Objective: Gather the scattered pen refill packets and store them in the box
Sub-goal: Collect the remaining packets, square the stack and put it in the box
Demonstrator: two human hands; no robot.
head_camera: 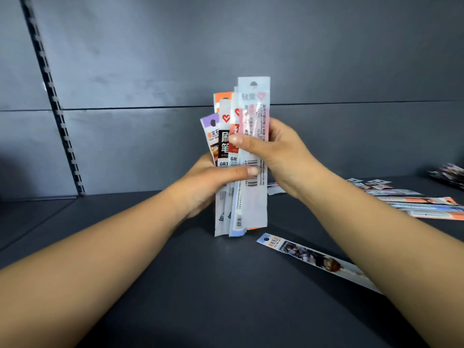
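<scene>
A bundle of several pen refill packets (247,197) stands upright in the middle of the head view, its lower ends close to the dark shelf surface (175,285). My left hand (208,187) grips the bundle from the left, thumb across the front. My right hand (278,149) holds it higher up from the right, thumb on the front packet. One loose packet (313,258) lies flat under my right forearm. Several more loose packets (416,202) lie further right. No box is in view.
A dark back panel (226,59) rises behind the shelf, with a slotted upright rail (57,109) at the left. A dark crumpled wrapper (449,174) lies at the far right edge.
</scene>
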